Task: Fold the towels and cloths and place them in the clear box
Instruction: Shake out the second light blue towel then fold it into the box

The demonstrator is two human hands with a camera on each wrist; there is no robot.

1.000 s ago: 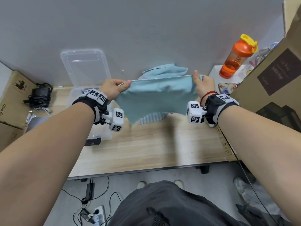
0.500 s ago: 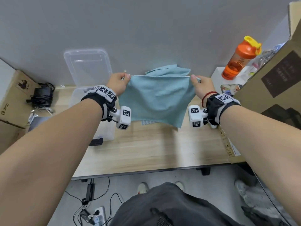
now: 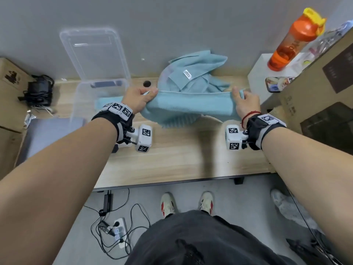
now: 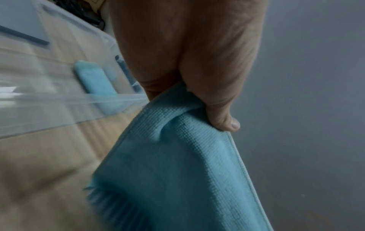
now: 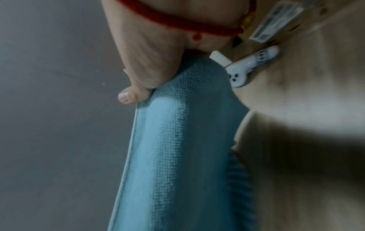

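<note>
A light blue towel (image 3: 191,105) hangs stretched between my hands above the wooden table (image 3: 181,161). My left hand (image 3: 140,98) pinches its left top corner, and my right hand (image 3: 244,101) pinches the right top corner. The left wrist view shows thumb and fingers of the left hand (image 4: 199,93) clamped on the towel (image 4: 177,171); the right wrist view shows the right hand (image 5: 142,81) gripping the towel's (image 5: 173,156) edge. Behind it lies a heap of blue cloths (image 3: 194,73). The clear box (image 3: 84,98) stands at the left with a folded blue cloth (image 4: 94,87) inside.
The box's lid (image 3: 93,54) leans on the grey wall. An orange shaker bottle (image 3: 292,41) stands on a white block at the right, beside large cardboard boxes (image 3: 321,96). A black charger with cables (image 3: 38,88) and another carton sit at the left.
The towel has come down from chest height toward the table, its hanging part now shorter and bunched. Both hands moved lower and forward, still holding the corners.
</note>
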